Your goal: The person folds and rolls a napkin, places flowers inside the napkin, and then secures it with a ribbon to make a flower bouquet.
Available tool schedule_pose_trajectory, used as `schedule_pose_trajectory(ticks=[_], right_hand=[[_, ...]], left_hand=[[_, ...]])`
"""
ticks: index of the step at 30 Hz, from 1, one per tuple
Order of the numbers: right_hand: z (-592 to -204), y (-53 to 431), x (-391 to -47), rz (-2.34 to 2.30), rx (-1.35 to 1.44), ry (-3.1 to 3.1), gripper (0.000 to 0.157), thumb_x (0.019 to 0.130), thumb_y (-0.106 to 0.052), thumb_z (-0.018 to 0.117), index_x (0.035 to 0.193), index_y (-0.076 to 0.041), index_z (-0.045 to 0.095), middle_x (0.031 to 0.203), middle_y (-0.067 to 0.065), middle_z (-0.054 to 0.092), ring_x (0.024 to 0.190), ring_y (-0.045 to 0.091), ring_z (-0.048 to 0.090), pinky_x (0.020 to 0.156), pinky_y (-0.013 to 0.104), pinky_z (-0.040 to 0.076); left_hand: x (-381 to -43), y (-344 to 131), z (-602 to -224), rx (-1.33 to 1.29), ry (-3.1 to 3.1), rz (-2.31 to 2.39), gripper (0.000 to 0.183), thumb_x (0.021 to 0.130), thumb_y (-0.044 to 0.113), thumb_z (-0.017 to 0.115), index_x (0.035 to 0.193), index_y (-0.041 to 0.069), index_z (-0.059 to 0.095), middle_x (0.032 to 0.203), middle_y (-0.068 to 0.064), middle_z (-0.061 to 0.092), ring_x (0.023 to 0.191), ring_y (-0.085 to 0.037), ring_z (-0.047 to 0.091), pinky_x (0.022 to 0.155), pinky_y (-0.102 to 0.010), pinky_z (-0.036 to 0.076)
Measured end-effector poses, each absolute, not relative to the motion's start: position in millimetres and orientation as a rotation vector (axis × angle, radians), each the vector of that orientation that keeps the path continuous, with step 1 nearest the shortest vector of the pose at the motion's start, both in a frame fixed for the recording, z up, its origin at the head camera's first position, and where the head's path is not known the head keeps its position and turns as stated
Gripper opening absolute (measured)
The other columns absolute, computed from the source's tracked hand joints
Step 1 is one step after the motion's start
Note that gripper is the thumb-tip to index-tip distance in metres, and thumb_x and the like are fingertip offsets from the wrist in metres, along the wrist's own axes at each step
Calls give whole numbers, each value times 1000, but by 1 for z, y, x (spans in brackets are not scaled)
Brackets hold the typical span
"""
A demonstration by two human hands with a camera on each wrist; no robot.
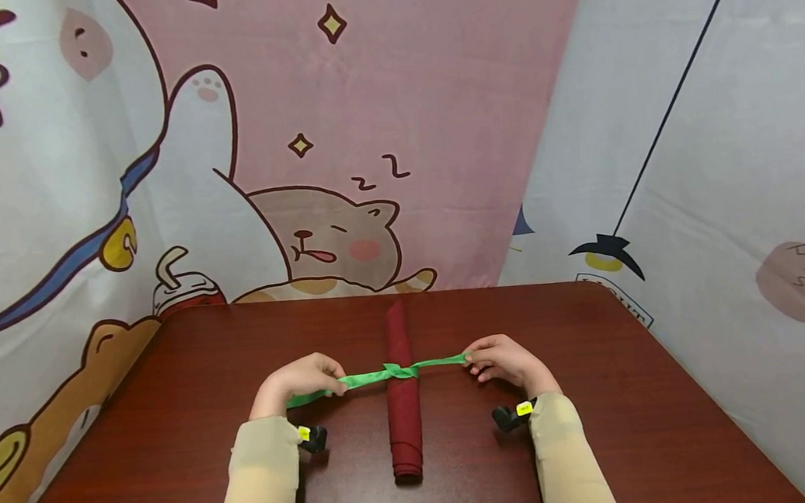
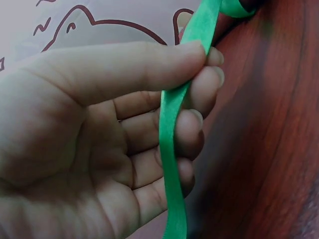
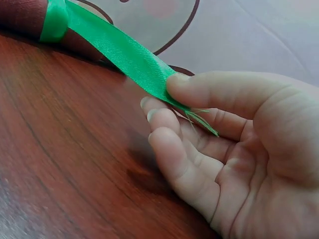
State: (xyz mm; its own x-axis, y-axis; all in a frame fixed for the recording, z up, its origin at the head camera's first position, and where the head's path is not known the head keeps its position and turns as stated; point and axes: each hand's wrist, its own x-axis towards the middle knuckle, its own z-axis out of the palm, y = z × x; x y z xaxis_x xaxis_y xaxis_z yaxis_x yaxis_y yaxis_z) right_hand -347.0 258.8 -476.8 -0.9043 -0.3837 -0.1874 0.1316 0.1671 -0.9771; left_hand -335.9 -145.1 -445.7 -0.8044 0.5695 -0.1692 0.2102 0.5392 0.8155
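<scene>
A dark red rolled cloth (image 1: 405, 423) lies lengthwise on the table, pointing away from me. Around its middle goes a green ribbon (image 1: 401, 371), crossed in a knot on top. My left hand (image 1: 308, 376) pinches one side of the ribbon between thumb and fingers; its tail hangs past the palm in the left wrist view. On the other side, my right hand (image 1: 504, 360) pinches the ribbon near its frayed end (image 3: 202, 122) with thumb and forefinger. Both ribbon sides stretch outward from the knot, close to straight.
The brown wooden table (image 1: 338, 326) reaches back to a cartoon-printed curtain (image 1: 405, 88), which hangs behind and along both sides. A small black wrist camera (image 1: 313, 438) sits on the left wrist, another black camera (image 1: 507, 418) on the right.
</scene>
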Motion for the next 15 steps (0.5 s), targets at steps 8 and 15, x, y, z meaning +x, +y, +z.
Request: schedule_pose_trajectory(ticks=[8, 15], right_hand=[[-478, 268, -347, -1839, -178, 2059, 20, 94, -10, 62, 107, 4, 65, 93, 14, 69, 71, 15, 64, 63, 30, 55], [-478, 271, -347, -1848, -178, 2061, 22, 95, -11, 60, 109, 5, 64, 96, 15, 69, 71, 14, 64, 64, 30, 55]], left_hand=[[-334, -152, -444, 637, 2351, 1187, 7, 85, 7, 68, 81, 0, 67, 69, -2, 57, 64, -15, 51, 59, -30, 39], [-334, -156, -443, 621, 2336, 1195, 9, 86, 8, 67, 82, 0, 68, 71, -3, 59, 66, -16, 53, 59, -30, 40]])
